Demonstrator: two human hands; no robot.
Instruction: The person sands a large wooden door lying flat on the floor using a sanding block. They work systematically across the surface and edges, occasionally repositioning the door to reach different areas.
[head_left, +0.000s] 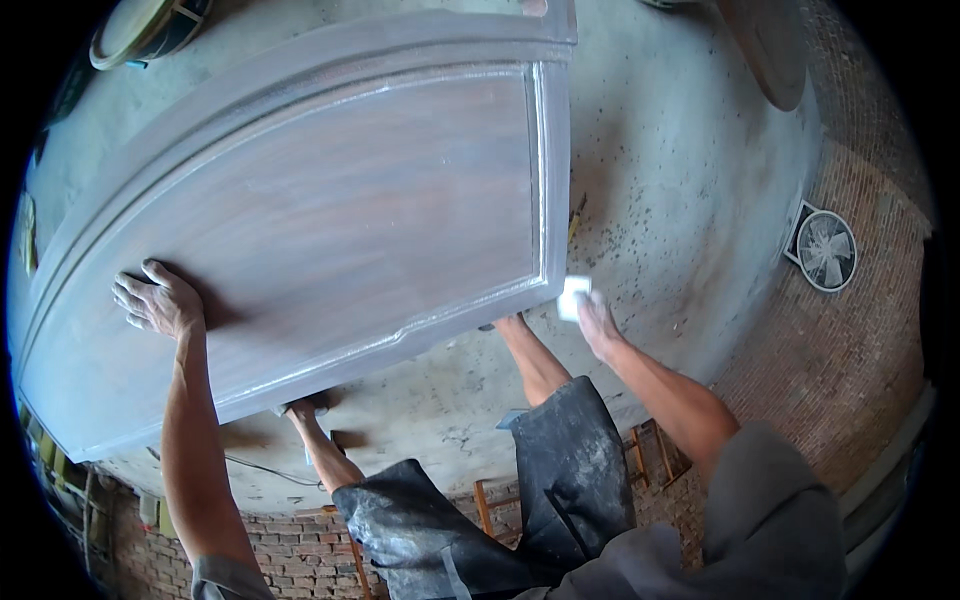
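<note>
A large grey-white wooden panel (370,200) with one curved side and raised moulding lies before me, its surface streaked and dusty. My left hand (160,300) rests on its left part, fingers spread and holding nothing. At the panel's near right corner, my right hand (597,325) grips a white rectangular pad (575,298), slightly blurred. The pad is against or just beside the panel's edge; I cannot tell which. Pale dust covers the fingers of both hands.
Several wooden legs (484,508) stand below, near a brick wall (290,545). A round fan (826,250) is by the brick surface at right. A bucket-like container (150,35) sits far left, and a brown rounded board (770,50) far right. A cable (275,470) runs under the panel.
</note>
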